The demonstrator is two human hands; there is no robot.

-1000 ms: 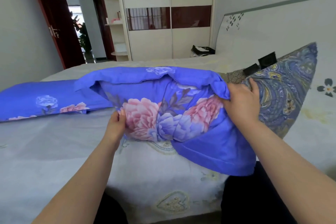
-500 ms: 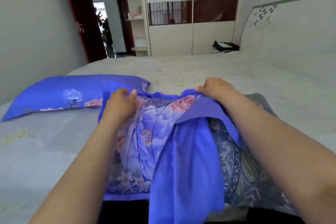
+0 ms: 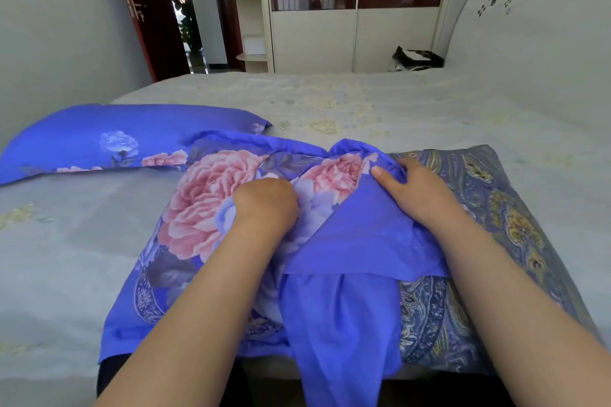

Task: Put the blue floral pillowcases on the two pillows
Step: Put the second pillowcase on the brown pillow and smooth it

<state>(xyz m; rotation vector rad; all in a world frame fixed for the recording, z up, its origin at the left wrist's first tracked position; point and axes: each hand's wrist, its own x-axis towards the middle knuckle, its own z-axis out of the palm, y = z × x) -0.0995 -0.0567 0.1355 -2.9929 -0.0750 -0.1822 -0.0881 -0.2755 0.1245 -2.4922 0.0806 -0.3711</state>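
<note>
While the pillow (image 3: 489, 218) lies flat at the bed's (image 3: 363, 102) near edge, I see the pillowcase (image 3: 211, 195) drawn over its left part, the paisley right part bare. My left hand (image 3: 264, 205) is curled down into the floral cloth, gripping it. My right hand (image 3: 416, 188) pinches a bunched blue fold. A second cased pillow (image 3: 99, 139) lies far left.
</note>
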